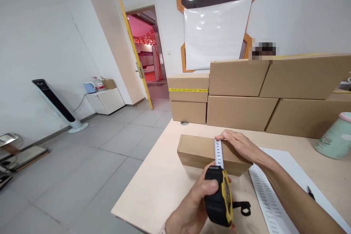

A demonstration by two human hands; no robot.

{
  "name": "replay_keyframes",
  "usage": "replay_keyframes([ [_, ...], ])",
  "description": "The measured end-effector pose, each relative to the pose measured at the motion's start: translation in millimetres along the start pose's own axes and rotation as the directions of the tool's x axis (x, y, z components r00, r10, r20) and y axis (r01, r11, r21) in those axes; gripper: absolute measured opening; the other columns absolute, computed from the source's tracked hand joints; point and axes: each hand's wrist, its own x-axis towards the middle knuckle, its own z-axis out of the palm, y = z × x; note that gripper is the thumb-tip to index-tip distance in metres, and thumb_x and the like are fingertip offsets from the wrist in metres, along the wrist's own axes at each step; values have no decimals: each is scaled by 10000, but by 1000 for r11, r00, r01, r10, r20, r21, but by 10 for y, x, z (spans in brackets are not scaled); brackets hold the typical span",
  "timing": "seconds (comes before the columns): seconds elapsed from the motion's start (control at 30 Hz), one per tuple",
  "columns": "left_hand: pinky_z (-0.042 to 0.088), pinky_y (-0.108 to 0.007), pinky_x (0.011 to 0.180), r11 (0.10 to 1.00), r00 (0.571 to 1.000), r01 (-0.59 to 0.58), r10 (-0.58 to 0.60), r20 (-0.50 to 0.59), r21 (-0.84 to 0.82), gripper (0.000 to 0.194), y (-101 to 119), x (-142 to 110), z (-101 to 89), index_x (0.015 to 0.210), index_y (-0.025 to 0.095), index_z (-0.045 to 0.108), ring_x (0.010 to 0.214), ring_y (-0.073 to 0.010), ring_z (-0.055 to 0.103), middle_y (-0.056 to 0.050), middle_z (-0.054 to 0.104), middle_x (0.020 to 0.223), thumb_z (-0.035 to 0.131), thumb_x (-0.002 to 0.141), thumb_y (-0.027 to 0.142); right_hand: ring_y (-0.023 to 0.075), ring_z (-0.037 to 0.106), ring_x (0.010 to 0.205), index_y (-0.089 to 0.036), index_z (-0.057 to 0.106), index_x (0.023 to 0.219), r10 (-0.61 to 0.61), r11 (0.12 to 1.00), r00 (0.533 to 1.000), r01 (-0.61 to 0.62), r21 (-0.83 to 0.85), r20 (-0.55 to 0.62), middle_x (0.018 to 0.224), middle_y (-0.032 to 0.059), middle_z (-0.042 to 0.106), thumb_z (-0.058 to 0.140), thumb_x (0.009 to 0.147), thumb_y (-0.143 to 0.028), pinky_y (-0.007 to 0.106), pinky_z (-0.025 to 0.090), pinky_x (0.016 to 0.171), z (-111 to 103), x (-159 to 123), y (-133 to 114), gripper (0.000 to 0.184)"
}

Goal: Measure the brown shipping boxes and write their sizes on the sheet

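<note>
My left hand (196, 199) is closed round a black and yellow tape measure (218, 197), its thumb on the case's side and a black strap hanging off to the right. The white blade (218, 153) is drawn out across the top of a small brown cardboard box (196, 145) lying on the table. At the blade's far end, my right hand (237, 142) pinches the tip against the box's back edge, its palm over the box's right part. Figures up to about 8 show on the blade.
Stacked cardboard boxes (241, 111) line the table's back, with a person's head (264, 49) behind them. Printed sheets (282, 175) and a pen (310, 192) lie at right. A green cup (334, 137) stands at the right edge. The table's left edge drops to a tiled floor (109, 161).
</note>
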Motion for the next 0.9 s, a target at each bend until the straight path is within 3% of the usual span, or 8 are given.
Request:
replay_keyframes([
  [0.13,564,-326,563,1000,999,15,-14,29,-11,710,-6,-23,-1,1370,271,465,913,-259,599,-95,549,1138,707,719,417,267,608,1063,-254,749,1008,-12,1000,1000,12,9,-2,1091,50,698,288,984,-527,422,404,979,9,-14,-8,537],
  [0.27,530,-308,674,1000,998,0,1,58,-10,725,-19,-45,9,1359,262,481,877,-210,596,-74,563,1099,736,695,402,260,607,1047,-258,746,1010,-6,1000,1000,6,0,4,1080,45,689,281,984,-528,415,408,967,4,-30,-35,538],
  [0.47,442,-315,839,996,998,-56,53,33,75,778,-39,-48,6,1369,206,483,948,-202,554,-76,594,1092,752,655,357,260,620,1017,-255,750,985,21,1000,1000,-21,-13,2,1041,47,690,269,980,-538,411,424,938,3,-70,-97,558],
  [0.73,485,-305,661,999,1000,9,-9,9,45,818,1,-63,73,1392,251,437,854,-211,582,-70,565,1069,747,645,373,254,615,1040,-285,745,1009,0,1000,1000,0,-19,11,1088,25,694,294,978,-502,414,412,969,1,-61,-55,502],
  [0.9,479,-298,687,997,1000,6,-4,-24,72,816,-3,-60,80,1376,235,459,828,-194,580,-58,575,1024,753,627,369,258,614,1039,-289,745,1015,-3,999,1000,3,-32,10,1086,24,697,286,973,-502,417,416,965,-2,-68,-61,508],
])
